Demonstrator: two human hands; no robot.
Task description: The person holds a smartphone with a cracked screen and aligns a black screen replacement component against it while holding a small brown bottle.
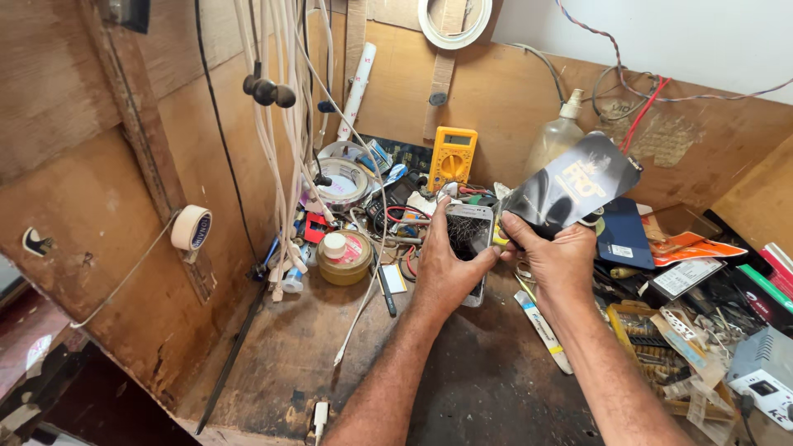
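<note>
While the phone [467, 248] is gripped in the left hand [443, 268], a dark packet [572, 184] just beside it is pinched unopened by the right hand [555, 252].

Bright, even daylight from above and the right, warm cast on the plywood walls [99, 215], soft shadows under the forearms, mild glare on the glossy dark package [570, 186], sharp focus throughout, wide-angle bending at the edges, dim lower-left corner

One cracked phone [469, 239], one dark packet [570, 186] — one yellow multimeter [451, 157], two hands.
</note>
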